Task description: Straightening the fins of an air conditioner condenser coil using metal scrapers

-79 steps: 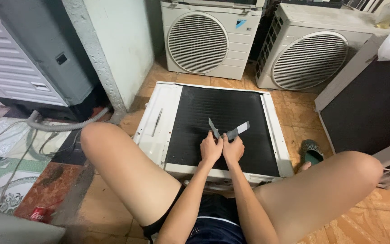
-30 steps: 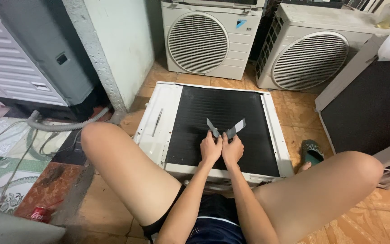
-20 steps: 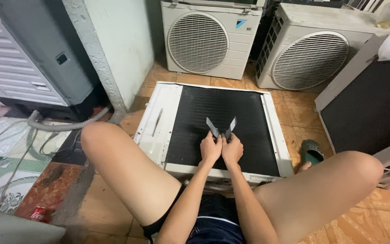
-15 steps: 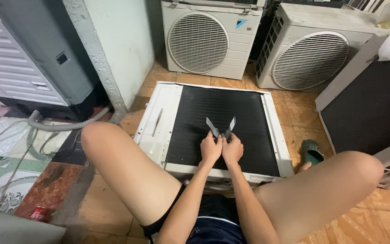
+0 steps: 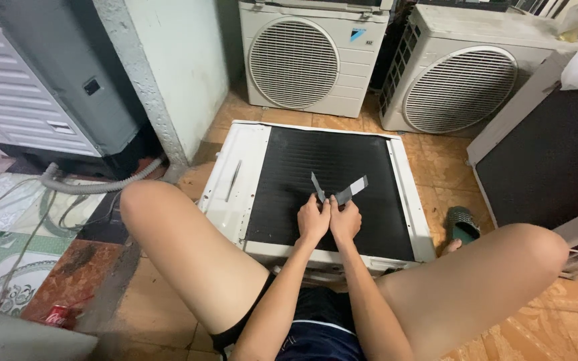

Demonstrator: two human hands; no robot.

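Gripping a thin grey blade each, the left hand (image 5: 312, 220) and right hand (image 5: 345, 219) are pressing together, fingers closed around the handles, over the black fin panel (image 5: 302, 167) of a white air-conditioner unit (image 5: 239, 180) lying flat on the floor. By the look of it, the fins are being combed straight; the next stroke is calling for a shallow angle and light pressure. Two upright outdoor units (image 5: 312, 57) are standing behind on orange tiles (image 5: 436, 167); a green sandal (image 5: 463, 224) is lying alongside.

2 fan units (image 5: 300, 61) (image 5: 459, 77) | grey hose (image 5: 98, 186) | green sandal (image 5: 464, 222) | red can (image 5: 57, 315)
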